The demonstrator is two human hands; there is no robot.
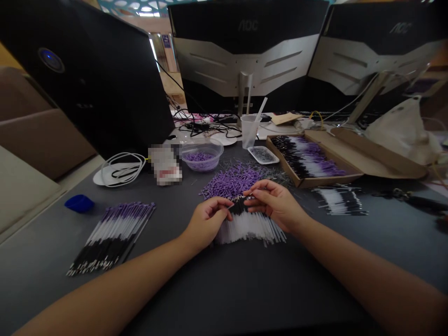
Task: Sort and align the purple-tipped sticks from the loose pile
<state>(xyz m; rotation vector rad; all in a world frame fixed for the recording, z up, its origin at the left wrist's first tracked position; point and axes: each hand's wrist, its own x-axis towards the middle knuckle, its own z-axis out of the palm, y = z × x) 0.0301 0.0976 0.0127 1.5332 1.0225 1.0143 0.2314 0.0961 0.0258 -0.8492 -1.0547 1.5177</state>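
Observation:
My left hand is closed over the left side of a row of slim black-and-clear tubes that look like pen refills. A small pale tip shows at its thumb and forefinger; what it belongs to is unclear. My right hand hovers over the row's upper right, thumb and forefinger pinched, the other fingers curled. Anything in that pinch is too small to name. Just behind both hands lies a heap of small purple sticks, with loose clear-grey pieces at its right.
Purple-ended tubes lie fanned at left near a blue cup-like piece. Behind stand a clear bowl, a white tray and a plastic cup. At right are a cardboard box, more tubes and pliers.

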